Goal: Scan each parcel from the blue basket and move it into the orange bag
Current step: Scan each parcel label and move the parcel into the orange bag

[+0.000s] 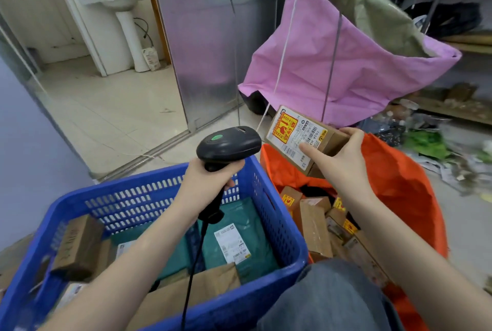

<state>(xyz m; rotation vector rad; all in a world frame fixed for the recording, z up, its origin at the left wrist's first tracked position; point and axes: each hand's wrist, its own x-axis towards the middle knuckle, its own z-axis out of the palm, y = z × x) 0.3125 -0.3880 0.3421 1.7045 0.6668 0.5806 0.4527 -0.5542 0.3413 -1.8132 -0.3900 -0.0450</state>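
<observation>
One cardboard parcel (306, 139) sits gripped in my right hand (343, 160) above the orange bag (399, 178), label facing the barcode scanner (229, 144) my left hand (207, 181) grips over the blue basket (279, 224); I judge scanning underway, then dropping it in.

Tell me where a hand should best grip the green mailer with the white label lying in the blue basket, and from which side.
From above, at the green mailer's far edge near the blue basket's right wall. It lies flat and soft, its near edge sits under a brown paper parcel, and the scanner cable crosses its left side, so the right far corner looks freest to pinch.
</observation>
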